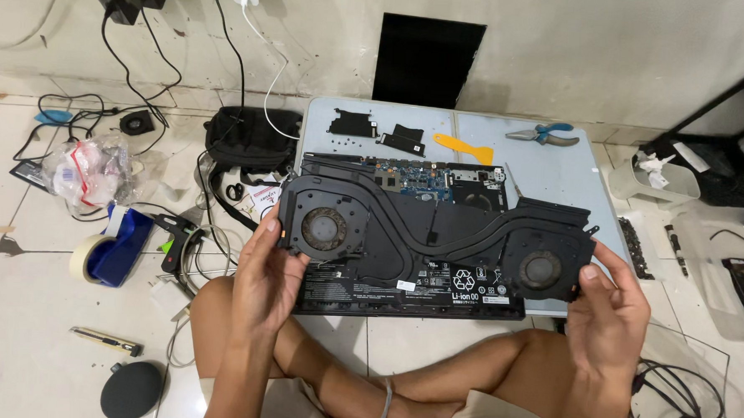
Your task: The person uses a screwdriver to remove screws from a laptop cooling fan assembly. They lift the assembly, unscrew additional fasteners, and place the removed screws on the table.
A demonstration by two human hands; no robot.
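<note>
Head view: fan-and-heatpipe assembly (438, 237) lifted clear of the opened laptop (410, 294) — left hand (264, 275) grips nine o'clock, right hand (606, 315) three; board bare

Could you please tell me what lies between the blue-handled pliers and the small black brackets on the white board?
In the head view, a yellow plastic scraper lies between the pliers and the black brackets.

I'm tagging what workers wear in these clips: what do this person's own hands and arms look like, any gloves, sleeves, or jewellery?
Both are bare: the left hand and right hand have no gloves, and no rings or watch show. The forearms are uncovered, with no sleeve in view. The fingernails are short and unpainted.
</note>
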